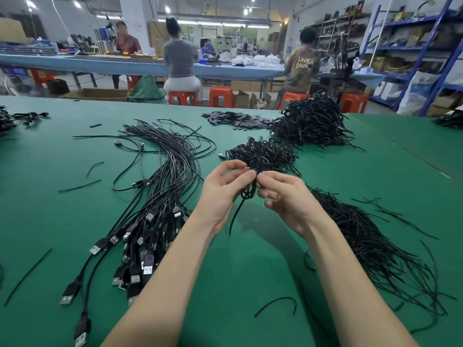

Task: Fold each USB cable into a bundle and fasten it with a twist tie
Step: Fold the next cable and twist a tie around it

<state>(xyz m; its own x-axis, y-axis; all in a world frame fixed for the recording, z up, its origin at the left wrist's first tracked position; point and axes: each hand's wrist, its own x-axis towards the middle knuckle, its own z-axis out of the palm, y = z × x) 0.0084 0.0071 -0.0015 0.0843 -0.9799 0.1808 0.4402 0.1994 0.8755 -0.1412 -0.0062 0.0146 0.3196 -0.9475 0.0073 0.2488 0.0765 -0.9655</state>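
We are working over a broad green table (250,259) with a matte, felt-like surface; beyond its far edge, people are sitting on orange plastic stools (220,96) at a long blue bench (125,66), with blue steel shelving (413,46) standing at the right.

On the table's left a long sheaf of loose USB cables (160,186) is lying, thin glossy black cords fanning away from us and ending near us in flat rectangular metal plugs; at the right a sprawling pile of twist ties (370,241) is spreading out, straight wiry black strands, with single strays scattered across the cloth; further off, a big shaggy mound of bundled cables (310,123) is sitting beside a low heap of small flat black pieces (238,118); a smaller mound of bundles (265,154) is lying just behind our hands.

Between our hands, raised above the table, we are holding a folded USB cable bundle (251,192), a short narrow loop of black cord; our left hand (223,189) is gripping it with thumb and curled fingers, and our right hand (283,196) is pinching it at the top; a thin twist tie tail (235,216) is hanging below the bundle, curving down toward the cloth.
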